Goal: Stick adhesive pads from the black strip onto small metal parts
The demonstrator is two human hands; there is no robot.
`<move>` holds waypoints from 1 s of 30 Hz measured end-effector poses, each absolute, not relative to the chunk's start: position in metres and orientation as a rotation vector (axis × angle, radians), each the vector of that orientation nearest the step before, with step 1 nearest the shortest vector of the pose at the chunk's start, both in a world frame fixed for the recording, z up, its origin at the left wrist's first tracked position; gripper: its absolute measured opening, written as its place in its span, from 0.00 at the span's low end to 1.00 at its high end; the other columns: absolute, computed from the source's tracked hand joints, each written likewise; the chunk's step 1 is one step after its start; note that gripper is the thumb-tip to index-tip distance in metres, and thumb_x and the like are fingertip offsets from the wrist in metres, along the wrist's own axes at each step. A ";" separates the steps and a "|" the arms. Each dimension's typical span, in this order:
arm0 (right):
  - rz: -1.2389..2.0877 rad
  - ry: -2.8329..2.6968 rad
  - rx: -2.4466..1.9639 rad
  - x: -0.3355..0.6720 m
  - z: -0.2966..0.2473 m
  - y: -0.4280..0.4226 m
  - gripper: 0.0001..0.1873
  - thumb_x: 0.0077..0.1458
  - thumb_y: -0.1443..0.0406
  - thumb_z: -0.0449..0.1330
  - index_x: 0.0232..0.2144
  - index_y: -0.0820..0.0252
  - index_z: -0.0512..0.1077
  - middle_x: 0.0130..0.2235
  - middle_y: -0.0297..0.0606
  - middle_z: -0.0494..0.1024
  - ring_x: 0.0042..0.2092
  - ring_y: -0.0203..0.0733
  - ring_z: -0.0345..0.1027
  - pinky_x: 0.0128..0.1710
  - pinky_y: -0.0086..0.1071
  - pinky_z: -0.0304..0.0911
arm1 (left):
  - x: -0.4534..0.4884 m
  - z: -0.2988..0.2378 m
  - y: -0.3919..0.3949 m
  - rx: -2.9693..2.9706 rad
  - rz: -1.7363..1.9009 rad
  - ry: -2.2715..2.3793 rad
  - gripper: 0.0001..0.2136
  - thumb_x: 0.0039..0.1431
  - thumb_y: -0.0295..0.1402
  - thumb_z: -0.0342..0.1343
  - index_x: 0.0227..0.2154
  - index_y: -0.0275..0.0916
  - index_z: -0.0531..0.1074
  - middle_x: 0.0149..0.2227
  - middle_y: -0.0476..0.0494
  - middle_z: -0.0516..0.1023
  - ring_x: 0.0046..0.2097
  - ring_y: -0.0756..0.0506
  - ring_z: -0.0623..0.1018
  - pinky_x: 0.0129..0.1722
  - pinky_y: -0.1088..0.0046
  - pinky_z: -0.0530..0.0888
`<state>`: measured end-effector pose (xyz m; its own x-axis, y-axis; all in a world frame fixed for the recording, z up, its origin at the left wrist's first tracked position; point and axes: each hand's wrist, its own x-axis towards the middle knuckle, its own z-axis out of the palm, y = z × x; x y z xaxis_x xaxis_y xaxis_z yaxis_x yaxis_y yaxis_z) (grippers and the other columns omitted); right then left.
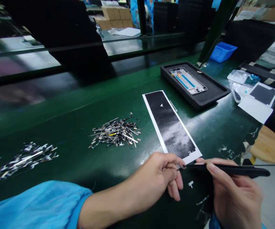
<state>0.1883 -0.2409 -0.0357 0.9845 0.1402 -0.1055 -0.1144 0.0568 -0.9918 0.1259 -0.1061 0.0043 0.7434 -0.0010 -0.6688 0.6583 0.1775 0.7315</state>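
Single head view: forward, downward, close above hands, green bench beyond.

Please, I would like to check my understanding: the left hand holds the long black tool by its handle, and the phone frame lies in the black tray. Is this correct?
Not quite: the head view shows the right hand holding the long black tool by its handle. The phone frame does lie in the black tray.

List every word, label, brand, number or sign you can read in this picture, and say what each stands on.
No text can be read anywhere in the picture.
Phone frame: any markings are too small to read.
Black-and-white sheet: no readable print.
Slim black tool in the right hand: no lettering visible.
Cardboard boxes in the background: too blurred to make out any print.
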 end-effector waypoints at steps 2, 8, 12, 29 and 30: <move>0.192 -0.020 -1.500 0.188 -0.036 -0.241 0.09 0.30 0.61 0.67 0.17 0.59 0.74 0.23 0.39 0.74 0.28 0.40 0.69 0.30 0.29 0.66 | 0.126 0.006 -0.106 1.339 -0.517 0.615 0.13 0.56 0.14 0.39 0.40 0.27 0.66 0.20 0.55 0.68 0.19 0.57 0.69 0.28 0.79 0.64; 0.201 -0.024 -1.522 0.187 -0.035 -0.244 0.09 0.31 0.61 0.67 0.18 0.59 0.74 0.24 0.39 0.74 0.29 0.40 0.69 0.32 0.29 0.66 | 0.126 0.003 -0.107 1.348 -0.502 0.590 0.12 0.57 0.16 0.40 0.38 0.28 0.66 0.20 0.55 0.68 0.18 0.57 0.69 0.27 0.79 0.63; 0.183 -0.030 -1.535 0.188 -0.033 -0.243 0.10 0.30 0.60 0.67 0.17 0.59 0.74 0.23 0.39 0.74 0.28 0.40 0.68 0.30 0.29 0.66 | 0.126 0.003 -0.107 1.346 -0.501 0.592 0.12 0.56 0.16 0.40 0.37 0.29 0.66 0.20 0.55 0.68 0.18 0.56 0.69 0.28 0.79 0.63; 0.162 -0.050 -1.555 0.188 -0.033 -0.242 0.09 0.30 0.61 0.67 0.16 0.60 0.74 0.22 0.39 0.74 0.27 0.38 0.69 0.29 0.25 0.65 | 0.126 0.003 -0.107 1.358 -0.511 0.591 0.11 0.57 0.16 0.40 0.33 0.29 0.66 0.20 0.55 0.67 0.18 0.57 0.67 0.27 0.78 0.63; 0.162 -0.050 -1.551 0.187 -0.033 -0.241 0.09 0.30 0.61 0.67 0.17 0.60 0.74 0.22 0.39 0.74 0.27 0.38 0.69 0.29 0.25 0.65 | 0.126 0.002 -0.107 1.354 -0.511 0.590 0.11 0.57 0.16 0.40 0.34 0.29 0.66 0.20 0.55 0.67 0.18 0.57 0.67 0.27 0.78 0.63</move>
<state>0.1875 -0.2411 -0.0333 0.9883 0.1354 -0.0699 -0.0721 0.0112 -0.9973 0.1255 -0.1067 0.0022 0.7524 -0.0027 -0.6587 0.6516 0.1489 0.7438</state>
